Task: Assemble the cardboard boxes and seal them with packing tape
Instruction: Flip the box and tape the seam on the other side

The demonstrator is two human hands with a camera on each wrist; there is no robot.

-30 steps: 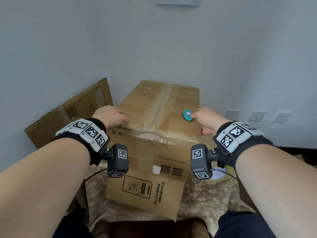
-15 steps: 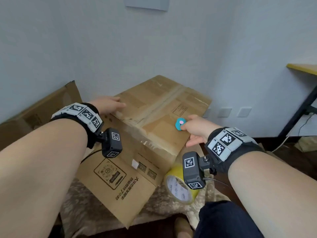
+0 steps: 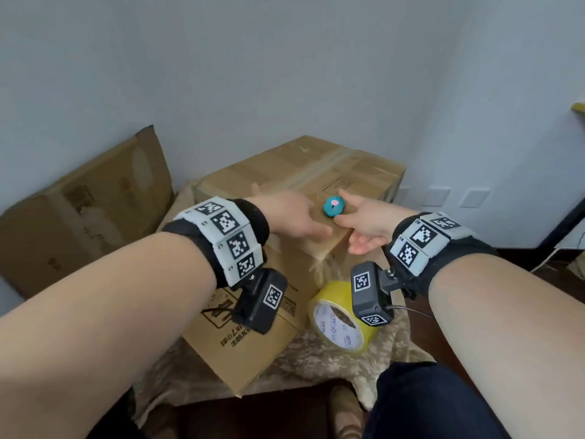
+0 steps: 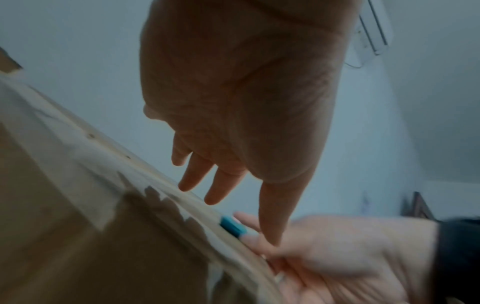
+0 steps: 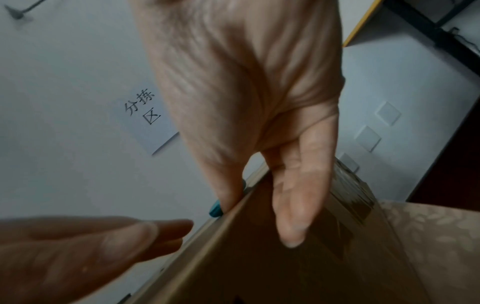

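Head view: 1 brown cardboard box (image 3: 304,172) with clear tape along its top seam, standing on a patterned beige cloth (image 3: 316,359); left hand (image 3: 294,217) laid flat, fingers straight, on the box's near top edge; right hand (image 3: 367,220) at the near right corner, thumb on top beside a small teal oval tool (image 3: 332,206), fingers spread down the side; 1 yellow roll of packing tape (image 3: 343,321) on the cloth just below that corner; 1 flattened brown carton (image 3: 79,213) against the wall. Left wrist view: left hand (image 4: 233,123) fingers straight, tips near the taped edge, teal tool (image 4: 232,226) beside them. Right wrist view: right hand (image 5: 259,102) straddling the box edge (image 5: 259,257), clasping nothing.
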